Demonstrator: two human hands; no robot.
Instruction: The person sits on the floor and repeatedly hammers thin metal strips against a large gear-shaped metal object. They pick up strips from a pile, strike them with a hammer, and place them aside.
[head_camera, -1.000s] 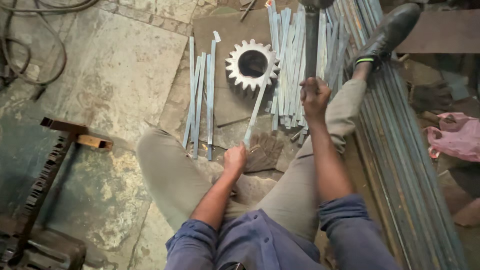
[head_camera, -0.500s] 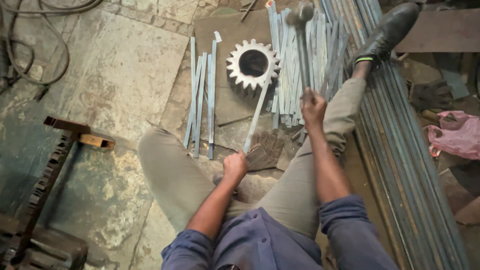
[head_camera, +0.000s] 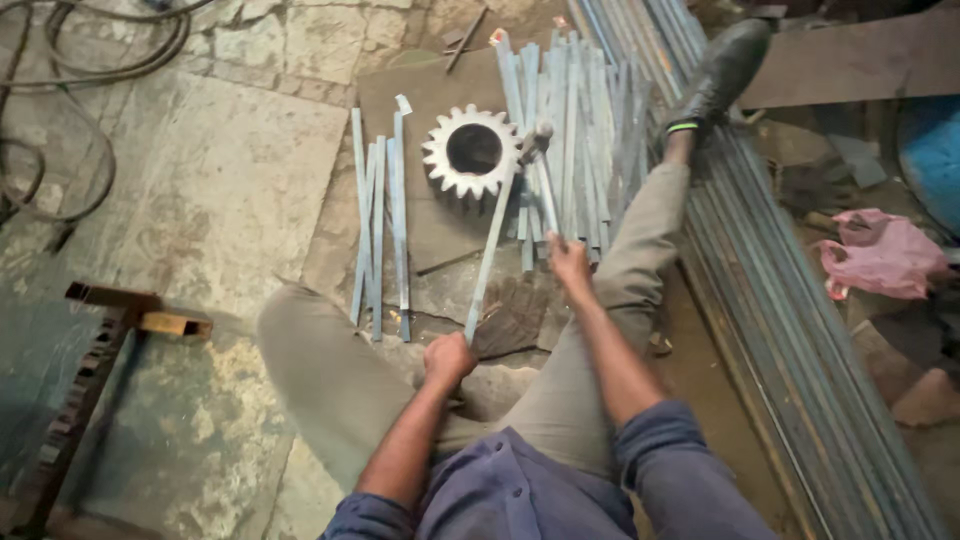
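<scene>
I sit on the floor with my legs spread. My left hand (head_camera: 447, 358) grips the near end of a flat metal strip (head_camera: 491, 250), whose far end rests on a large grey gear (head_camera: 472, 151). My right hand (head_camera: 568, 262) holds the handle of a hammer (head_camera: 540, 140), its head down at the strip on the gear's right edge. A pile of similar strips (head_camera: 585, 120) lies behind the gear and a smaller bunch (head_camera: 380, 215) to its left.
Long steel bars (head_camera: 790, 330) run along the right beside my shoed foot (head_camera: 722, 68). A pink rag (head_camera: 880, 255) lies far right. A toothed metal frame (head_camera: 85, 370) and cables (head_camera: 60, 110) sit on the stone floor at left.
The hammer was raised high a second ago and has swung down onto the strip at the gear. My left hand has kept its hold on the strip.
</scene>
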